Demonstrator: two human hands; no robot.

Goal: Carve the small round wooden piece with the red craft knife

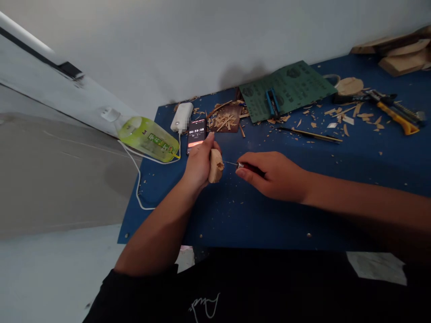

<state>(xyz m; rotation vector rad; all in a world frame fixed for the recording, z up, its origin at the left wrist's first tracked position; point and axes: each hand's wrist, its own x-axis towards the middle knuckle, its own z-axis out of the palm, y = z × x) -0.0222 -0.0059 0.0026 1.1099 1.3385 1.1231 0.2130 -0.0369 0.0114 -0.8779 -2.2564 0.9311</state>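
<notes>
L hand (198,163) clenched round small pale wood block (216,166), block held up off desk (232,224), btw both hands. R hand (271,176) gripping short red-handled carving knife (249,168), thin blade pointing toward L hand, tip right at block's edge. Just beyond L hand: phone (196,134) showing timer, white power bank (182,116) beside it, green foil pouch (148,139) further out to L. Beyond R hand: green sandpaper sheets (286,92), thin dark metal tool (310,134), yellow-handled tool (397,117) out to R, wood shavings (346,112) scattered around. Stacked wood offcuts (400,58) at far R corner of desk, well away from both hands.
</notes>
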